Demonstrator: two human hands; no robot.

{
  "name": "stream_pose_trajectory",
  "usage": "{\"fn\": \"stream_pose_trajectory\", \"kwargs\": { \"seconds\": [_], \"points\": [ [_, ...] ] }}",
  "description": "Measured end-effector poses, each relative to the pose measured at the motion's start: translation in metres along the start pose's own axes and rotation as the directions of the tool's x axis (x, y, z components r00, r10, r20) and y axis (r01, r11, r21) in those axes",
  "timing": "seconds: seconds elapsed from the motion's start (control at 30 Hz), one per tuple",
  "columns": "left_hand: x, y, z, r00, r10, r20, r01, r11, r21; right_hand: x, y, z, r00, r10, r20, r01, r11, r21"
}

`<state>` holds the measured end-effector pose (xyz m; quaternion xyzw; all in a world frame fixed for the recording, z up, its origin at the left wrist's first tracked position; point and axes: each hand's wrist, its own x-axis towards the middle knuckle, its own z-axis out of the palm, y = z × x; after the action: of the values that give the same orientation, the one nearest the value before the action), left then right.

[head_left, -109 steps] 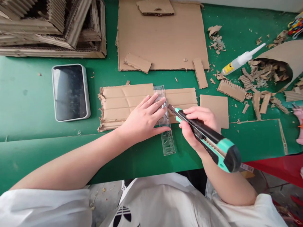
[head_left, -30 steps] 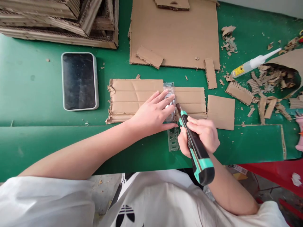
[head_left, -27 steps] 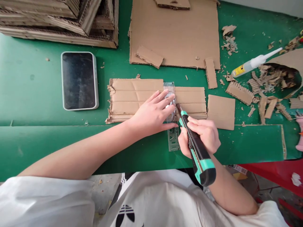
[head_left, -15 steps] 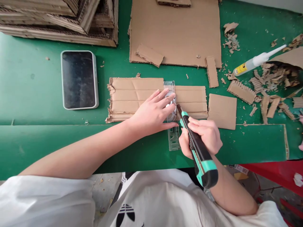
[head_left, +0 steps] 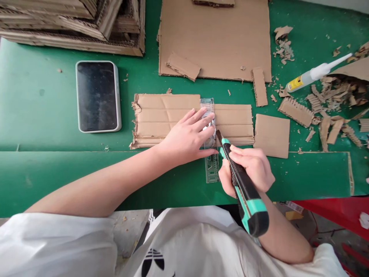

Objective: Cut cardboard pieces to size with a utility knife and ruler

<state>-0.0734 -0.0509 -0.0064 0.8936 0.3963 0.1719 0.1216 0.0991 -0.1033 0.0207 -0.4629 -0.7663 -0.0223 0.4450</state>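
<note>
My left hand [head_left: 187, 138] lies flat with fingers spread, pressing a clear plastic ruler [head_left: 212, 169] across a strip of cardboard [head_left: 161, 111]. The ruler stands upright in view, over the strip's middle, and my fingers cover part of it. My right hand [head_left: 250, 169] is closed round a black and turquoise utility knife [head_left: 245, 182]. The knife's blade end meets the cardboard along the ruler's right edge; the very tip is hard to make out. To the right of the strip lies a small square of cardboard [head_left: 272, 136].
A phone [head_left: 98, 96] lies on the green table at left. Stacked cardboard frames [head_left: 72, 44] stand behind it. A large cardboard sheet [head_left: 216, 42] with small pieces lies at the back. At right are a glue bottle [head_left: 305, 79] and cardboard scraps [head_left: 296, 111].
The whole view has shifted slightly. The knife's handle has swung a little to the right and down with my right hand; my left hand and the ruler look unmoved on the cardboard.
</note>
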Motion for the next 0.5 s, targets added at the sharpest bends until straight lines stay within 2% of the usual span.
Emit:
{"fn": "stream_pose_trajectory", "kwargs": {
  "seconds": [0.33, 0.5],
  "points": [
    [0.0, 0.0007, -0.0009, 1.0, -0.005, 0.006, 0.005, 1.0, 0.003, -0.0051, -0.0008, 0.0027, 0.997, -0.034, -0.069, 0.032, 0.999, -0.023],
    [0.0001, 0.0011, -0.0017, 1.0, -0.002, 0.008, 0.001, 1.0, 0.026, -0.0048, -0.0021, -0.0004, 0.999, -0.046, -0.026, 0.044, 0.997, -0.064]
  ]
}}
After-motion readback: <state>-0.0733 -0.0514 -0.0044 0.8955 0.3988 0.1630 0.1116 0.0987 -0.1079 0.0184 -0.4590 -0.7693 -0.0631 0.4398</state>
